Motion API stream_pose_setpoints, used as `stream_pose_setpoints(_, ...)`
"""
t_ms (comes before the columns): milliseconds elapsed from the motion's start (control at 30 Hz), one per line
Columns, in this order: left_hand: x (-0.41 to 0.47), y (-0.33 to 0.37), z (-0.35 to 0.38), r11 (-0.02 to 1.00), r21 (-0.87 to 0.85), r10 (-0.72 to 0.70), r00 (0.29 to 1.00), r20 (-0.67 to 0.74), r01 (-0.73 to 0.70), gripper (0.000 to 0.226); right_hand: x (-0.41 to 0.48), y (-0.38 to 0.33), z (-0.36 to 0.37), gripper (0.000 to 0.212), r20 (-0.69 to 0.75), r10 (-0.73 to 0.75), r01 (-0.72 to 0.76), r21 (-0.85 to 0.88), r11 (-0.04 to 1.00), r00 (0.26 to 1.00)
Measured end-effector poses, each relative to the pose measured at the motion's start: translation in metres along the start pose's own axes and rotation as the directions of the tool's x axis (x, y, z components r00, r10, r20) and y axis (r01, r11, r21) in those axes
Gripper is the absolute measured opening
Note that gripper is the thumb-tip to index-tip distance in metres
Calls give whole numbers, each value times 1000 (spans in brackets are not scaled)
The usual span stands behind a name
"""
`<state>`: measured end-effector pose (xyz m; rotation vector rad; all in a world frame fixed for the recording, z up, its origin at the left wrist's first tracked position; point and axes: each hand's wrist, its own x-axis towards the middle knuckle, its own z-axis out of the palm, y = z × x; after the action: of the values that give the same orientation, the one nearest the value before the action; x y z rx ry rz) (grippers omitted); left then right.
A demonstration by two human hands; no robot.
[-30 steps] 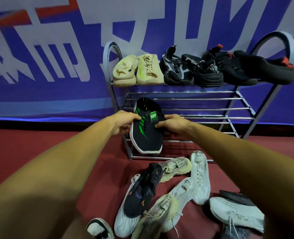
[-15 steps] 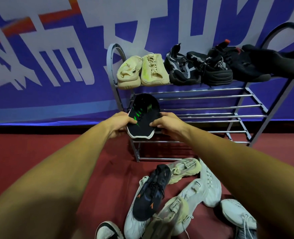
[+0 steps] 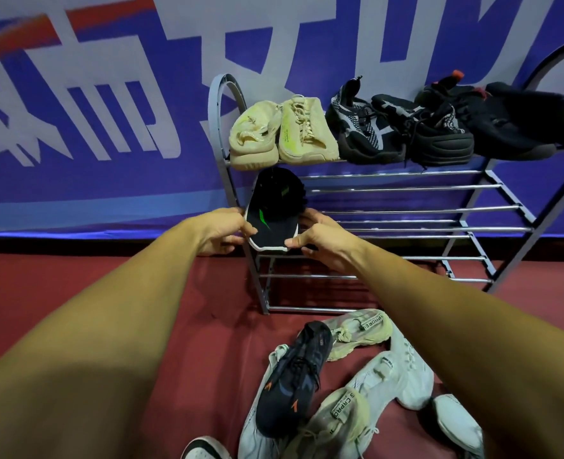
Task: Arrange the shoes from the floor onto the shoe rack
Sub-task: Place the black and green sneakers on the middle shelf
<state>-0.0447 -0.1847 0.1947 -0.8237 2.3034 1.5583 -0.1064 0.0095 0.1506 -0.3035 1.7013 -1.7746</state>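
A black shoe with green marks (image 3: 271, 210) lies at the left end of the second shelf of the metal shoe rack (image 3: 406, 208), toe pointing to the wall. My left hand (image 3: 222, 230) grips its heel from the left and my right hand (image 3: 323, 241) grips it from the right. The top shelf carries a beige pair (image 3: 282, 134) and several black shoes (image 3: 406, 127). On the red floor below lie a dark shoe with orange marks (image 3: 292, 379), a beige shoe (image 3: 360, 329) and several white shoes (image 3: 403, 376).
A blue banner with white letters (image 3: 108, 94) covers the wall behind the rack. The rack's lower shelves hold nothing. A black-and-white shoe (image 3: 204, 448) shows at the bottom edge. Bare red floor (image 3: 75, 293) stretches to the left.
Both hands have carried the black and green shoe up and forward, from in front of the rack onto its second shelf, and laid it flatter. The view has shifted slightly left.
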Motion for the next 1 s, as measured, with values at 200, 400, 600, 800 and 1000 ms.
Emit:
stream_pose_setpoints(200,9,4,6,999,28,-45,997,59,44,51,13,1,0,77,-62,-60,56,-55,997,996)
stream_pose_setpoints(400,17,8,13,1000,-2,31,997,67,-31,58,26,6,1,72,-157,-161,134,-171,976,974)
stream_pose_setpoints(600,21,4,18,990,140,32,999,-8,-31,43,31,8,8,63,-210,-225,172,-242,955,952)
stream_pose_setpoints(800,24,0,21,977,185,114,993,-30,-107,62,34,12,14,63,-241,-244,138,-384,913,940)
stream_pose_setpoints(1000,7,-3,25,957,279,98,995,-34,-85,79,11,10,-4,56,-176,-248,114,-549,828,953)
